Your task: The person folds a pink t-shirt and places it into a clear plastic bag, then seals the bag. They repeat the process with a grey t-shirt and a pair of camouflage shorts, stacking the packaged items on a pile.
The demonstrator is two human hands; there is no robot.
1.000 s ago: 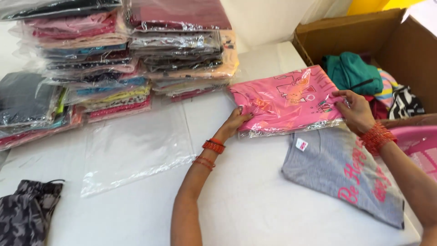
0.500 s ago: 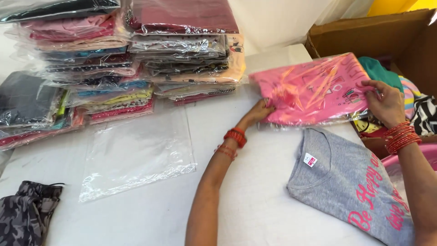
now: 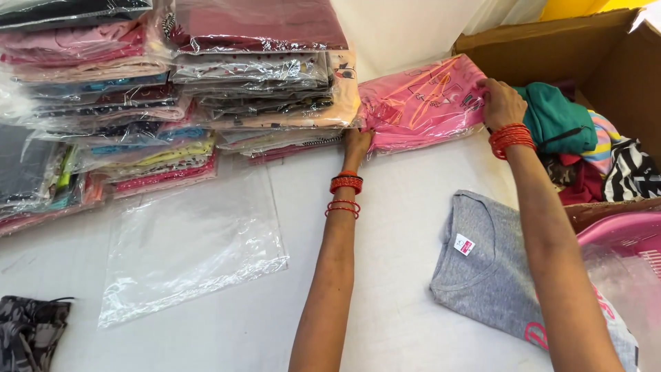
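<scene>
— What lay at the left edge?

— A camouflage cloth (image 3: 31, 331) sat in the near left corner, and stacks of bagged garments (image 3: 172, 89) lined the far side of the white table (image 3: 385, 275). Just in front of them an empty clear bag (image 3: 189, 248) lay flat, with bare table between it and the left forearm.

— And the hands?

— The left hand (image 3: 357, 142) gripped the near left corner of the pink bagged shirt (image 3: 423, 103), fingers curled under the edge so that I could not tell them apart. That packet lay touching the right side of the stacks, its far end against the cardboard box (image 3: 551, 41). The right hand (image 3: 501, 103) pinched its right edge, fingers pressed together on top.

— What was to the right?

— A grey T-shirt (image 3: 496, 275) lay flat near the right forearm, beside a pink basket (image 3: 623, 234) at the table's edge. Loose clothes (image 3: 585, 145) filled the box.
</scene>
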